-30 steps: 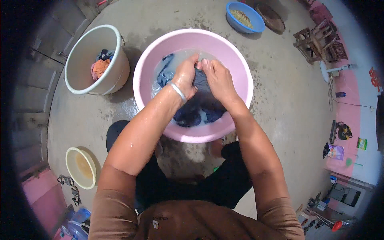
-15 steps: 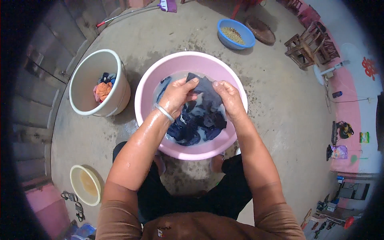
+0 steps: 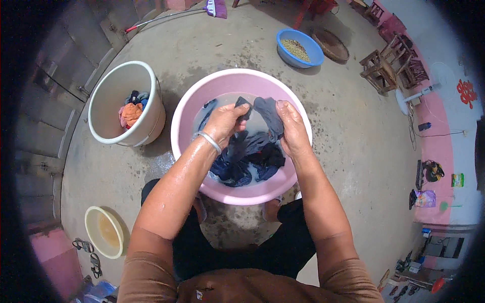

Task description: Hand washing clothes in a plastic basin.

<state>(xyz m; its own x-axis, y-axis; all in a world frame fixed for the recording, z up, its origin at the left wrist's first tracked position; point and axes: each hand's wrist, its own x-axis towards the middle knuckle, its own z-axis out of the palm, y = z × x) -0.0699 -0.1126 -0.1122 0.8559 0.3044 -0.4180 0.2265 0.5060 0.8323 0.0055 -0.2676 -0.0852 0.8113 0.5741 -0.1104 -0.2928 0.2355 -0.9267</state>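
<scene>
A wide pink basin [image 3: 184, 126] stands on the floor in front of me, with cloudy water and wet dark clothes [image 3: 237, 164] inside. Above that water my left hand [image 3: 226, 123] pinches one dark grey part of a wet garment [image 3: 269, 115] between thumb and fingers. My right hand [image 3: 294, 127] grips another part of it, which hangs down toward the water. The two held parts stand a little apart at the top. How they join lower down is hard to see among the other dark cloth.
A pale bucket [image 3: 98, 113] with orange and dark clothes stands at the left. Behind the basin on the right are a blue basin [image 3: 316, 55] of small yellowish pieces and a round woven tray [image 3: 331, 44]. A cream basin [image 3: 90, 224] of brownish water sits near left. Wooden chairs [image 3: 379, 70] stand far right.
The garment was stretched flat between my hands and now parts into two pieces at the top, with a gap between. My left hand has shifted slightly. The view has tilted slightly.
</scene>
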